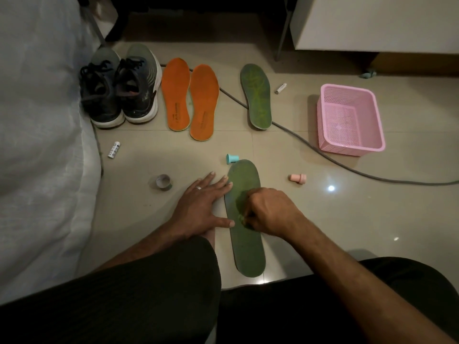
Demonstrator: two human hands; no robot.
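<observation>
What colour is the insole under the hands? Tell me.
The insole is dark green, clearest in the head view.

Single head cam, wide-angle, above the person's lap point(149, 294), pitched steeply down and forward at the tiled floor point(347, 219). The green insole point(248, 252) sits close, lower centre; shoes point(119, 90) beyond it left, pink basket point(350, 120) beyond it right.
</observation>
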